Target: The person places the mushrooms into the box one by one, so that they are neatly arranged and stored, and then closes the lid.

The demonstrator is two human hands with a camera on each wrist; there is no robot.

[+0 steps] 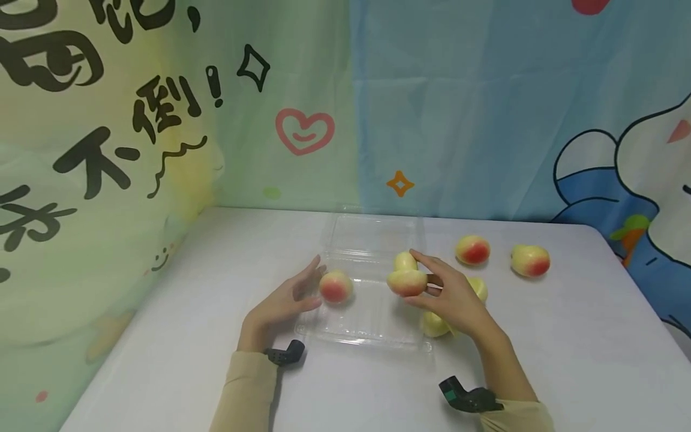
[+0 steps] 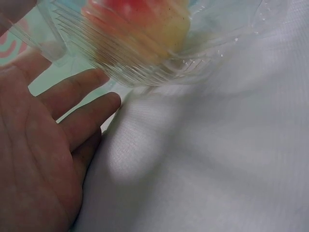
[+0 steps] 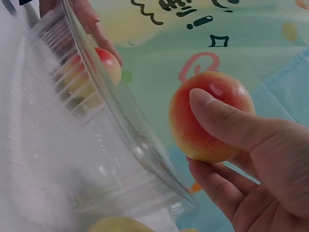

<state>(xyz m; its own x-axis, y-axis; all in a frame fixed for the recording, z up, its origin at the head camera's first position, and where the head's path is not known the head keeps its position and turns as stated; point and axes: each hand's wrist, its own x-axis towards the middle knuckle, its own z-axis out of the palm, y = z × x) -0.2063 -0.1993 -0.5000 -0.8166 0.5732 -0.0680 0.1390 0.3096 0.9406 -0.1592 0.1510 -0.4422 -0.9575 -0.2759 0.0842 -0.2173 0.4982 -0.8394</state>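
Note:
My right hand [image 1: 450, 294] holds a peach [image 3: 212, 118] over the right part of a clear plastic container [image 1: 367, 324], thumb on one side and fingers beneath. In the head view, a rounded yellow shape [image 1: 405, 261] shows directly above that peach, by the index fingertip. Another peach [image 1: 336, 287], red and yellow, sits in the left part of the container. Beside it my left hand [image 1: 283, 303] is at the container's left wall, fingers extended and loosely bent, gripping nothing. Ridges of the clear wall cross the peach in the left wrist view.
Two more peaches, a nearer-left one [image 1: 472, 249] and a right one [image 1: 531, 261], lie on the white table [image 1: 583, 336]. Yellow fruits [image 1: 434, 325] lie right of the container, partly behind my right hand. The clear lid [image 1: 375, 231] stands open at the back, before a printed curtain [image 1: 453, 108].

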